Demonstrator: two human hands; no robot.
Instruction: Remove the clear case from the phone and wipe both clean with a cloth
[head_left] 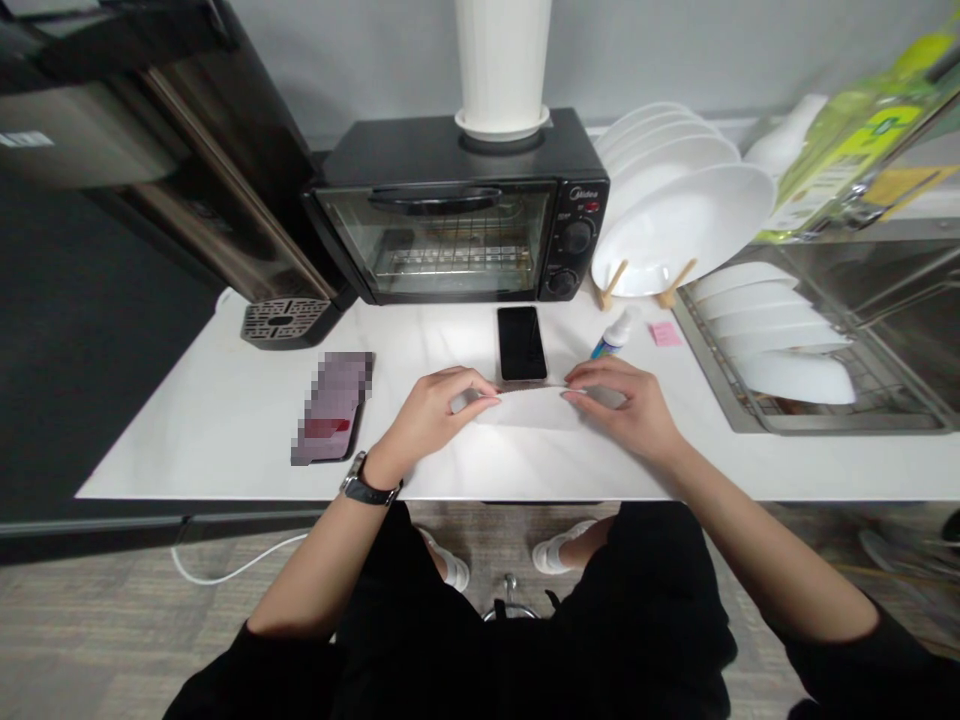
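A thin white sheet, perhaps paper or a wipe (531, 408), is stretched between both hands just over the white counter. My left hand (442, 405) pinches its left end between thumb and fingers. At the right end, my right hand (619, 400) pinches it the same way. Right behind the sheet lies a black-screened phone (522, 343). A small white spray bottle with a blue label (613, 335) is just beyond my right hand. Another phone, partly pixelated (332, 408), rests to the left of my left hand.
Behind stands a black toaster oven (450, 240) with a white pot (504, 65) on top. White plates (682, 220) lean in a wooden rack at right, near a pink note (664, 334) and a sink (739, 400) holding dishes. A dispenser (289, 320) stands left.
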